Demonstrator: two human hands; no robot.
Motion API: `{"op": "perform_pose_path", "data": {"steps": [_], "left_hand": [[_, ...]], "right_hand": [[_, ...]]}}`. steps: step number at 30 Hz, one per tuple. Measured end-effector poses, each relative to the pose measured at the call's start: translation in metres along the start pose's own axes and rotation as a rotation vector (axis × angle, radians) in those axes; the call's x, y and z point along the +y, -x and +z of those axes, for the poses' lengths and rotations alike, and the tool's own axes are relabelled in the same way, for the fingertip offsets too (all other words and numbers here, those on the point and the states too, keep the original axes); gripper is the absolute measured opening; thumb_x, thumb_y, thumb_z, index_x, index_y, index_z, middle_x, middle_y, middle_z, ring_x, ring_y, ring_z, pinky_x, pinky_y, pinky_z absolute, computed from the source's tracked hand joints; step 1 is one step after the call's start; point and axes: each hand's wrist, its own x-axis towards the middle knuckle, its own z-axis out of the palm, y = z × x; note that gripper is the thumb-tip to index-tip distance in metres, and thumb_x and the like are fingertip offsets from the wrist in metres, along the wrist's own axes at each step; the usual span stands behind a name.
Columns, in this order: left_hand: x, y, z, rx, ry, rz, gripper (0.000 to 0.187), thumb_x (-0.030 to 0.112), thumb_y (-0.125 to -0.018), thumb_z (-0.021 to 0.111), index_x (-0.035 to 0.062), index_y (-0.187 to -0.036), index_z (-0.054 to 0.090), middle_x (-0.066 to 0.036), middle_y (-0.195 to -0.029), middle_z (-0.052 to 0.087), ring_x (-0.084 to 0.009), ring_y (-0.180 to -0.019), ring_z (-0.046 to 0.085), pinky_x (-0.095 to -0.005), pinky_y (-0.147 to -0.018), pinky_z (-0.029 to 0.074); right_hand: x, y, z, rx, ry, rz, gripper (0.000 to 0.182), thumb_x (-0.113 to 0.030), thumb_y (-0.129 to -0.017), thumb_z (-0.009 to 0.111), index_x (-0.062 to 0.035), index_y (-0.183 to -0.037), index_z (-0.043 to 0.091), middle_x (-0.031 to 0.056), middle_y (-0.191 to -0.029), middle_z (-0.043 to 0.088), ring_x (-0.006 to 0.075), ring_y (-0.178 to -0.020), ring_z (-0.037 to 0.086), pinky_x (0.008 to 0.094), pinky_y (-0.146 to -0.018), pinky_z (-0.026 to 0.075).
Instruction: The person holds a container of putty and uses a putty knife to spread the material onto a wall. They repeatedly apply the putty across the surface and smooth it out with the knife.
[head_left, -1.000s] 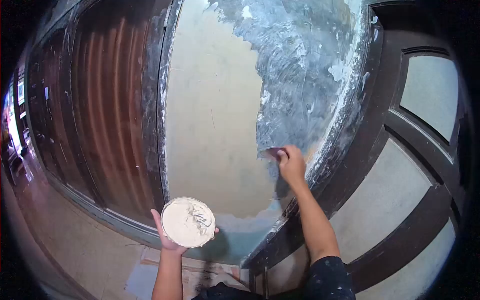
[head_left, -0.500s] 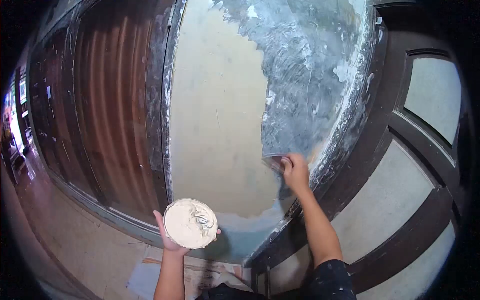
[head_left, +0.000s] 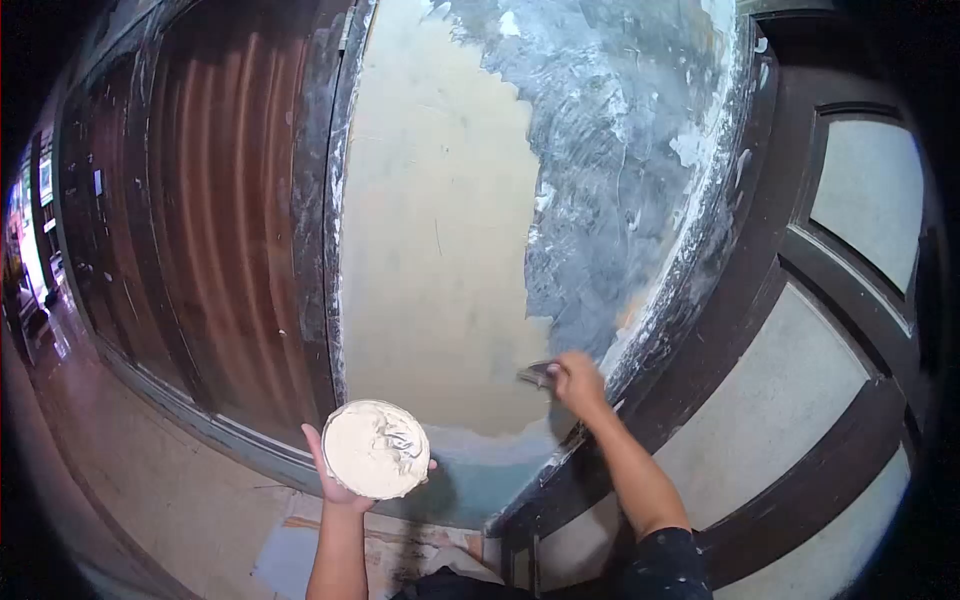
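Note:
My left hand (head_left: 335, 478) supports a round container of cream-coloured putty (head_left: 365, 450) from below, its fingers curled around the far side. The putty's surface is scooped and uneven. In my right hand (head_left: 580, 385) is a putty knife (head_left: 540, 374), gripped between thumb and fingers, its blade pointing left at the wall. Smooth beige putty (head_left: 435, 230) coats the left and lower part of the wall panel. To the right, the bare grey wall (head_left: 600, 170) shows white smears and a ragged edge against the coating.
A dark door with pale panels (head_left: 770, 380) stands close on my right. Brown wooden panelling (head_left: 225, 220) lies left of the wall. White-spattered trim (head_left: 690, 240) borders the grey area. Sheets of paper or board (head_left: 290, 560) lie on the floor below.
My right hand and the putty knife have moved down along the wall. Beige putty now covers more near the lower right of the coating. The left hand with the container has barely shifted.

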Motion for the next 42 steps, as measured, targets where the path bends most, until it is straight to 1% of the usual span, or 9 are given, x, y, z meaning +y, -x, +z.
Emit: {"op": "perform_pose_path", "data": {"steps": [6, 9, 13, 22, 27, 30, 35, 37, 42], "left_hand": [[0.002, -0.002, 0.002, -0.012, 0.024, -0.068, 0.121, 0.1, -0.08, 0.031, 0.0049, -0.153, 0.044, -0.032, -0.144, 0.053, -0.0678, -0.114, 0.057, -0.0788, -0.084, 0.053], [0.0, -0.008, 0.01, -0.064, 0.112, -0.097, 0.12, 0.099, -0.08, 0.033, 0.0059, -0.155, 0.042, -0.031, -0.146, 0.051, -0.0669, -0.118, 0.056, -0.0813, -0.09, 0.049], [-0.023, -0.02, 0.023, -0.063, 0.186, -0.14, 0.119, 0.098, -0.081, 0.032, 0.0057, -0.157, 0.039, -0.03, -0.149, 0.05, -0.0649, -0.12, 0.055, -0.0828, -0.093, 0.046], [-0.04, -0.025, 0.028, -0.227, 0.059, -0.21, 0.113, 0.091, -0.089, 0.029, 0.0029, -0.159, 0.032, -0.028, -0.16, 0.038, -0.0572, -0.135, 0.049, -0.0855, -0.1, 0.039], [-0.045, -0.007, 0.01, 0.041, 0.081, -0.171, 0.101, 0.083, -0.091, 0.041, 0.0049, -0.155, 0.043, -0.027, -0.156, 0.046, -0.0561, -0.132, 0.052, -0.0841, -0.1, 0.039], [-0.04, -0.001, 0.005, 0.003, 0.179, -0.157, 0.101, 0.084, -0.094, 0.031, 0.0051, -0.157, 0.04, -0.026, -0.155, 0.047, -0.0527, -0.135, 0.051, -0.0758, -0.107, 0.041], [-0.027, -0.014, 0.017, -0.102, 0.127, -0.211, 0.105, 0.087, -0.092, 0.029, 0.0044, -0.155, 0.041, -0.028, -0.15, 0.051, -0.0575, -0.128, 0.054, -0.0792, -0.101, 0.044], [-0.026, -0.024, 0.015, -0.032, 0.059, -0.197, 0.108, 0.09, -0.091, 0.026, 0.0033, -0.153, 0.042, -0.03, -0.146, 0.053, -0.0586, -0.124, 0.057, -0.0793, -0.099, 0.046], [-0.024, -0.046, 0.005, 0.058, 0.032, -0.214, 0.115, 0.095, -0.086, 0.023, 0.0033, -0.153, 0.042, -0.032, -0.143, 0.055, -0.062, -0.116, 0.06, -0.0775, -0.091, 0.051]], "right_hand": [[-0.02, -0.054, -0.03, 0.039, 0.107, 0.111, 0.015, -0.014, -0.094, 0.067, -0.0091, -0.107, 0.072, 0.0166, -0.103, 0.069, 0.0413, -0.101, 0.063, 0.0479, -0.085, 0.053], [-0.036, -0.07, -0.054, 0.186, -0.143, 0.111, 0.014, -0.014, -0.097, 0.069, -0.0033, -0.106, 0.071, 0.0108, -0.099, 0.073, 0.026, -0.089, 0.07, 0.0381, -0.081, 0.055], [-0.082, -0.047, -0.045, -0.493, -1.114, 0.45, 0.025, -0.017, -0.104, 0.066, 0.0024, -0.119, 0.067, 0.0068, -0.108, 0.075, 0.0102, -0.091, 0.07, 0.0277, -0.08, 0.056], [-0.081, 0.004, 0.03, -0.969, -1.398, 0.581, 0.033, -0.015, -0.103, 0.068, 0.0054, -0.129, 0.066, 0.0107, -0.116, 0.075, 0.0134, -0.094, 0.073, 0.0279, -0.087, 0.058], [-0.064, 0.029, 0.027, -0.885, -1.428, 0.691, 0.031, -0.01, -0.103, 0.066, 0.0052, -0.13, 0.065, 0.0103, -0.114, 0.075, 0.0133, -0.098, 0.071, 0.0276, -0.088, 0.057], [-0.053, 0.055, 0.026, -0.444, -0.599, 0.484, 0.026, -0.008, -0.101, 0.066, 0.0037, -0.124, 0.068, 0.0097, -0.109, 0.076, 0.0133, -0.097, 0.07, 0.0281, -0.083, 0.055], [-0.098, 0.062, -0.005, -0.259, -0.808, 0.697, 0.014, -0.004, -0.097, 0.069, 0.0035, -0.109, 0.071, 0.0102, -0.095, 0.074, 0.0167, -0.085, 0.068, 0.0311, -0.078, 0.055], [-0.107, 0.063, -0.009, -0.016, -0.519, 0.219, 0.011, 0.0, -0.094, 0.068, 0.0023, -0.103, 0.073, 0.0132, -0.094, 0.072, 0.0225, -0.082, 0.068, 0.0325, -0.078, 0.055], [-0.131, 0.057, -0.03, -0.016, -0.328, -0.134, 0.046, 0.015, -0.073, 0.061, -0.0115, -0.105, 0.081, 0.0073, -0.11, 0.071, 0.032, -0.108, 0.058, 0.039, -0.096, 0.051]]}}
